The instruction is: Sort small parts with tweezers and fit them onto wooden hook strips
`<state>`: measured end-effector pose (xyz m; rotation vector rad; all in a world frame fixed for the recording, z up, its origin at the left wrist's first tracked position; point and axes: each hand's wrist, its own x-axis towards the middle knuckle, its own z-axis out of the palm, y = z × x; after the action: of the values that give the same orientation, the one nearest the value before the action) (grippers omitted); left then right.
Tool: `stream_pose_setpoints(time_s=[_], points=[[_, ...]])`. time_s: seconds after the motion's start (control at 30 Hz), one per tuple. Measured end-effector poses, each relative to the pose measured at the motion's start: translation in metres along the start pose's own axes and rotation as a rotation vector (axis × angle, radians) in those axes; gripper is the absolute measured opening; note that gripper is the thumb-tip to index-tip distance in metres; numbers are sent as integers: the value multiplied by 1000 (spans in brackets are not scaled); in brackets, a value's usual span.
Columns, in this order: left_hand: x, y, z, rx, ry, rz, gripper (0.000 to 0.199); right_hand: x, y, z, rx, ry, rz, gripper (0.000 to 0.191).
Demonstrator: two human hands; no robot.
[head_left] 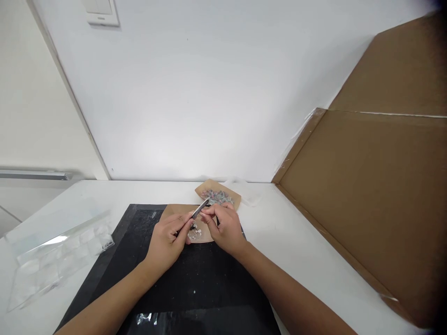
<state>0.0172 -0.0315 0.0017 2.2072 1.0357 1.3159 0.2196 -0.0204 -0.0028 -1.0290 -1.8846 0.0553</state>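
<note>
My left hand (171,231) is closed in a pinch on a slim dark tool with a shiny grey blade-like end (200,208), which slants up to the right; its exact kind is unclear. Close beside its tip, my right hand (223,225) is also closed, thumb and fingers pinched together. Whatever sits between those fingers is too small to make out. Below both hands lies a brown paper piece (206,238) with small white bits (197,231) on it. Behind the right hand is a second brown paper holder (202,187) with many small greenish-grey and pink pieces (216,196).
A black mat (188,284) covers the middle of the white table (265,232). On the left lies a clear plastic compartment box (59,260) with its lid raised. Crumpled clear plastic (247,193) sits at the back. A large brown cardboard sheet (377,186) stands along the right.
</note>
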Motion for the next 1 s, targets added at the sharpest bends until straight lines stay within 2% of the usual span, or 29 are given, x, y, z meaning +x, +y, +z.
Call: stream_pose_setpoints(time_s=[0.23, 0.4, 0.6, 0.8, 1.0], points=[[-1, 3, 1, 48, 12, -32, 29, 6, 14, -12, 67, 106, 32, 10], [0, -5, 1, 64, 50, -77, 28, 7, 22, -17, 266, 132, 166, 12], [0, -9, 1, 75, 73, -52, 29, 9, 20, -16, 505, 93, 243, 37], [0, -14, 4, 95, 74, -8, 30, 9, 23, -11, 603, 102, 328, 23], [-2, -16, 4, 84, 54, -1, 32, 10, 30, -13, 551, 62, 399, 23]])
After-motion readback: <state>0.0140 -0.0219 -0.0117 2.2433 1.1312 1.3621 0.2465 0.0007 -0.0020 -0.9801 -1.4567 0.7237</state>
